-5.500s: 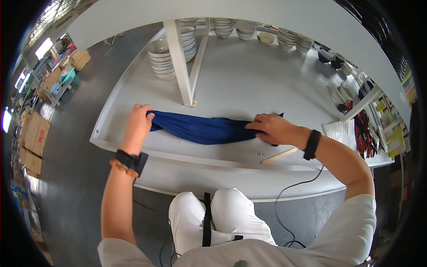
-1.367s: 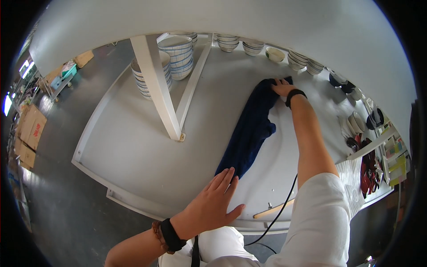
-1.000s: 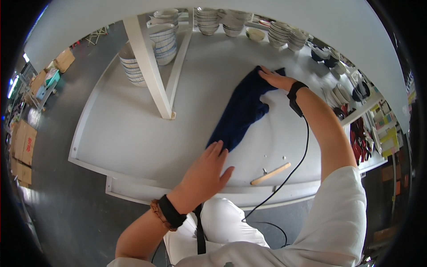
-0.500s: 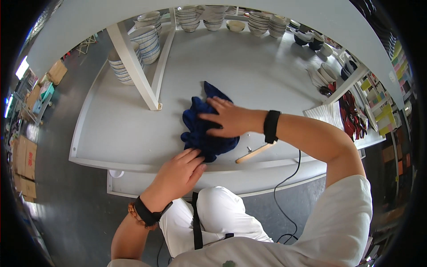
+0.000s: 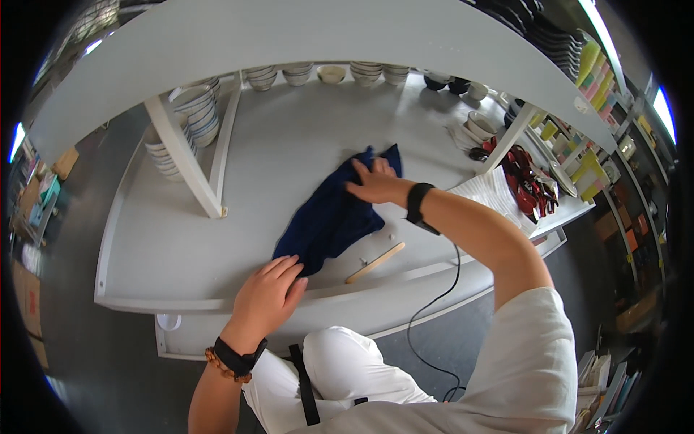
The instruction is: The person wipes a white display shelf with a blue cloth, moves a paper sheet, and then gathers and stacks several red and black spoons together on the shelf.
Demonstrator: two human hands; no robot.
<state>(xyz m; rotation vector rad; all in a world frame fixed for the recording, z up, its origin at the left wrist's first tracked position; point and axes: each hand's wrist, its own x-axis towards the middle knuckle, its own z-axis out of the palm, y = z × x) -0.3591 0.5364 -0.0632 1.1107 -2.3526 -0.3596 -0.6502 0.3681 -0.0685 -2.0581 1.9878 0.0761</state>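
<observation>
nested bowls near the left edge of the surface hide partly behind a post; left hand and right hand touch blue cloth, grip hard to tell.

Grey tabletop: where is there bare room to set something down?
Bare patches lie between the white post and the blue cloth, and beyond the cloth toward the far bowls. Crowded: the right end, with a red pile and white sheet, and the far left, with stacked bowls.
</observation>
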